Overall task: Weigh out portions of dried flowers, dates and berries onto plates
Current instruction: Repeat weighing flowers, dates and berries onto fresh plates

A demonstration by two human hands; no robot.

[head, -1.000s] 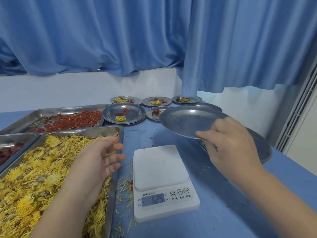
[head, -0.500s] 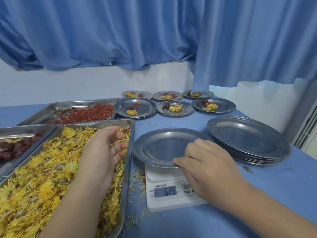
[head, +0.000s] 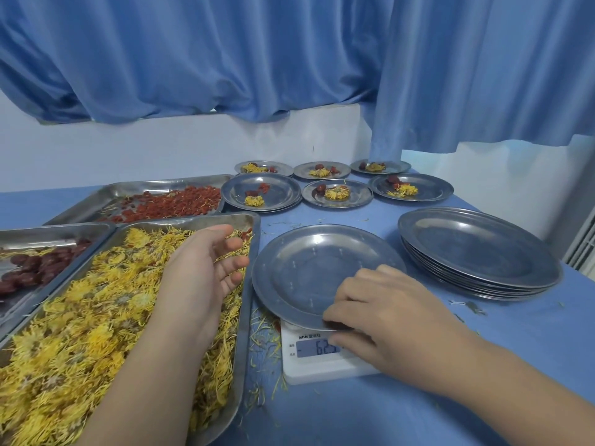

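An empty steel plate (head: 309,268) rests on the white kitchen scale (head: 315,365), whose display is lit. My right hand (head: 383,317) grips the plate's near rim and partly covers the display. My left hand (head: 199,272) hovers with fingers apart over the big tray (head: 248,284) of yellow dried flowers (head: 80,333). Behind it a tray of red berries (head: 174,204) and, at the left edge, a tray of dark red dates (head: 32,268).
A stack of empty plates (head: 479,252) stands to the right of the scale. Several filled plates (head: 338,191) sit in two rows at the back by the wall. Loose petals (head: 264,336) lie between tray and scale. Blue curtains hang behind.
My right hand has brought the empty plate from above the stack down onto the scale. My left hand has stayed over the flower tray, shifting only slightly.
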